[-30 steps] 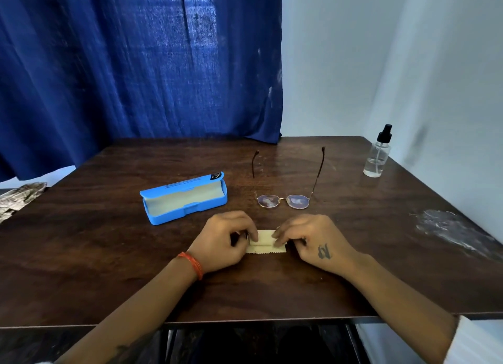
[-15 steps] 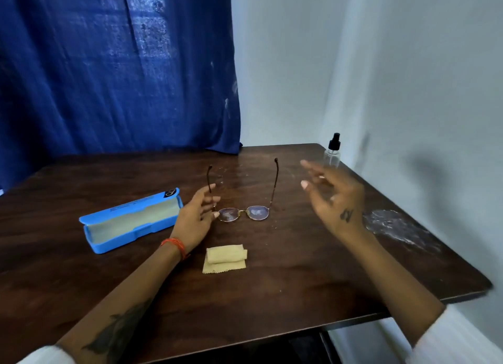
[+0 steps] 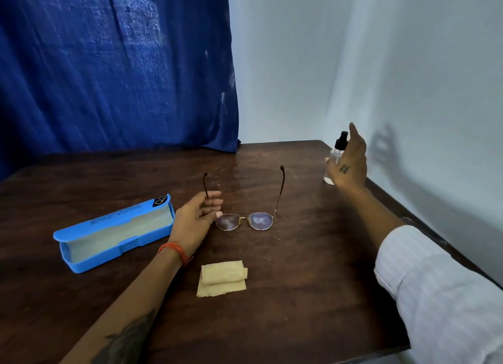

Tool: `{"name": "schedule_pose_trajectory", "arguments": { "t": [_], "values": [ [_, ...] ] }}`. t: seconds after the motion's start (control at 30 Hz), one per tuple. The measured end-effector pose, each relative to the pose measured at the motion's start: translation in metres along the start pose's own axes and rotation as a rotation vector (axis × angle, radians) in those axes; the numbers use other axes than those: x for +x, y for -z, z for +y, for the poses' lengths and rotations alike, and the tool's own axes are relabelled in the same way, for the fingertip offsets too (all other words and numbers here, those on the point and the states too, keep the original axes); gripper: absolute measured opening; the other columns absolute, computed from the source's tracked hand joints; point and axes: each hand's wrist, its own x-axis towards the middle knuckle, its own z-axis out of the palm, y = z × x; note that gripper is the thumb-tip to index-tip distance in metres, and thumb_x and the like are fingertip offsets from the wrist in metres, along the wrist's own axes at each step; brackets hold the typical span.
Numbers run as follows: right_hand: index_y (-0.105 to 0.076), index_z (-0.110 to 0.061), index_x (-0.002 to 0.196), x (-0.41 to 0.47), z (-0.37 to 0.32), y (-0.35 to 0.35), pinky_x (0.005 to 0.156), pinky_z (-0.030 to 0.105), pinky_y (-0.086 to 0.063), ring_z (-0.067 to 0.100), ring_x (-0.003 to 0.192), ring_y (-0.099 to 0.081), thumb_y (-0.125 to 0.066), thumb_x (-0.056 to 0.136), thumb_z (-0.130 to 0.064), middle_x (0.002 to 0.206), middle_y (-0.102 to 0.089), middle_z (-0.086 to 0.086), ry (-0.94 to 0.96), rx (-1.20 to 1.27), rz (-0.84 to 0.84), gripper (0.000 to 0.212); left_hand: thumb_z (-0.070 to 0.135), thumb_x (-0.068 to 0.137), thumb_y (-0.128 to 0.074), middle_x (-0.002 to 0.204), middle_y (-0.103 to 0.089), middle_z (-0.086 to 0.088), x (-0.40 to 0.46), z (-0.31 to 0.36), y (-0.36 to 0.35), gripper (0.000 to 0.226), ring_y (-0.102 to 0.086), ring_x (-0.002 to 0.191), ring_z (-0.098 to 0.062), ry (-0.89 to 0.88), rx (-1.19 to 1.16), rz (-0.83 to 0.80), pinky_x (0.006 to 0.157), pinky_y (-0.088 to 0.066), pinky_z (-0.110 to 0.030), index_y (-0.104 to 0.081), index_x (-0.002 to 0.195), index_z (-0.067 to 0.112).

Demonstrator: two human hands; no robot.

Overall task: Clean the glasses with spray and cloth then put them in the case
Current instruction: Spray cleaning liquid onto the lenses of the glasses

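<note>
Thin-framed glasses [image 3: 249, 220] lie on the dark wooden table [image 3: 313, 268], arms unfolded and pointing away from me. My left hand [image 3: 197, 219] lies beside their left lens with relaxed fingers touching the left arm. A folded yellow cloth [image 3: 221, 280] lies near the front, between my forearms. The clear spray bottle [image 3: 336, 152] with a black nozzle stands at the far right. My right hand [image 3: 349, 163] is up against it, thumb on its left side and index finger pointing up; most of the bottle is hidden. The blue case [image 3: 114, 231] lies open on the left.
A blue curtain [image 3: 109, 64] hangs behind the table and white walls [image 3: 408, 77] close off the back right corner. The table's right edge runs close to the wall. A pale smear on the tabletop is hidden under my right sleeve [image 3: 435, 295].
Both hands have left the cloth. My left hand has moved to the left arm of the glasses, and my right hand has reached across to the spray bottle. The camera view has swung right.
</note>
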Motion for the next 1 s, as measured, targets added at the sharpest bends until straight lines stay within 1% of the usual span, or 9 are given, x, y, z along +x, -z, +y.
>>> {"name": "schedule_pose_trajectory", "arguments": {
  "t": [0.2, 0.47, 0.6, 0.63, 0.7, 0.77, 0.83, 0.9, 1.0],
  "values": [
    [-0.011, -0.031, 0.145, 0.007, 0.01, -0.016, 0.079, 0.042, -0.047, 0.039, 0.097, -0.058, -0.06, 0.085, -0.015, 0.114, -0.055, 0.021, -0.111, -0.024, -0.03, 0.079, -0.004, 0.079, -0.063, 0.101, -0.066, 0.002, 0.001, -0.002, 0.004, 0.033, -0.061, 0.098, -0.008, 0.061, -0.015, -0.047, 0.083, -0.048, -0.019, -0.061, 0.097, 0.024],
    [-0.012, -0.037, 0.143, -0.022, -0.016, 0.003, 0.075, 0.006, -0.043, 0.011, 0.093, -0.062, -0.062, 0.085, -0.017, 0.118, -0.06, 0.002, -0.051, 0.476, -0.026, 0.08, 0.005, 0.076, -0.07, 0.082, -0.068, 0.007, -0.009, 0.007, 0.006, 0.02, -0.063, 0.08, -0.001, 0.012, 0.15, 0.06, 0.069, -0.045, -0.006, -0.067, 0.09, 0.02],
    [-0.016, -0.029, 0.144, -0.046, -0.048, 0.023, 0.101, 0.045, -0.042, 0.024, 0.12, -0.05, -0.056, 0.088, -0.01, 0.145, -0.037, 0.008, -0.073, 0.771, 0.033, 0.072, 0.007, 0.075, -0.071, 0.078, -0.067, 0.008, -0.016, 0.015, 0.003, 0.017, -0.061, 0.076, 0.0, -0.009, 0.156, 0.124, 0.066, -0.043, 0.0, -0.068, 0.086, 0.019],
    [-0.018, -0.027, 0.144, -0.052, -0.055, 0.026, 0.1, 0.052, -0.041, 0.029, 0.119, -0.05, -0.055, 0.088, -0.008, 0.144, -0.037, 0.008, -0.079, 0.826, 0.062, 0.07, 0.007, 0.075, -0.072, 0.078, -0.067, 0.008, -0.015, 0.017, 0.002, 0.016, -0.061, 0.076, 0.0, -0.012, 0.156, 0.141, 0.065, -0.043, 0.0, -0.068, 0.085, 0.019],
    [-0.021, -0.026, 0.143, -0.065, -0.068, 0.029, 0.081, 0.055, -0.051, 0.035, 0.087, -0.061, -0.054, 0.089, -0.003, 0.122, -0.053, 0.003, -0.07, 0.919, 0.068, 0.067, 0.009, 0.075, -0.071, 0.077, -0.066, 0.01, -0.011, 0.023, -0.001, 0.015, -0.06, 0.076, 0.001, -0.029, 0.181, 0.17, 0.065, -0.043, -0.002, -0.069, 0.085, 0.019],
    [-0.02, -0.028, 0.144, -0.079, -0.075, 0.026, 0.062, 0.044, -0.056, 0.028, 0.065, -0.06, -0.055, 0.089, -0.006, 0.095, -0.057, -0.014, 0.008, 0.866, 0.039, 0.069, 0.009, 0.075, -0.071, 0.075, -0.066, 0.009, -0.004, 0.028, -0.005, 0.013, -0.059, 0.073, 0.003, -0.068, 0.211, 0.213, 0.066, -0.042, -0.001, -0.07, 0.085, 0.018],
    [-0.016, -0.037, 0.143, -0.09, -0.08, 0.02, 0.057, 0.026, -0.054, 0.006, 0.063, -0.06, -0.059, 0.084, -0.018, 0.093, -0.057, -0.025, 0.138, 0.675, 0.019, 0.075, 0.007, 0.075, -0.071, 0.077, -0.066, 0.007, 0.004, 0.034, -0.01, 0.013, -0.058, 0.072, 0.004, -0.117, 0.226, 0.267, 0.066, -0.04, 0.002, -0.07, 0.086, 0.015],
    [-0.011, -0.045, 0.14, -0.101, -0.085, 0.015, 0.054, 0.019, -0.049, 0.002, 0.057, -0.055, -0.06, 0.081, -0.031, 0.102, -0.061, -0.013, 0.255, 0.482, -0.012, 0.078, 0.005, 0.076, -0.07, 0.082, -0.067, 0.004, 0.012, 0.037, -0.015, 0.014, -0.058, 0.073, 0.001, -0.17, 0.232, 0.322, 0.067, -0.04, 0.003, -0.07, 0.087, 0.012],
    [-0.01, -0.045, 0.141, -0.113, -0.087, 0.009, 0.057, 0.021, -0.045, -0.001, 0.055, -0.049, -0.062, 0.08, -0.037, 0.095, -0.064, -0.001, 0.334, 0.292, -0.082, 0.081, 0.001, 0.076, -0.068, 0.087, -0.07, -0.004, 0.017, 0.032, -0.021, 0.016, -0.061, 0.078, -0.006, -0.238, 0.234, 0.4, 0.069, -0.042, -0.001, -0.07, 0.09, 0.008]
  ]
}}
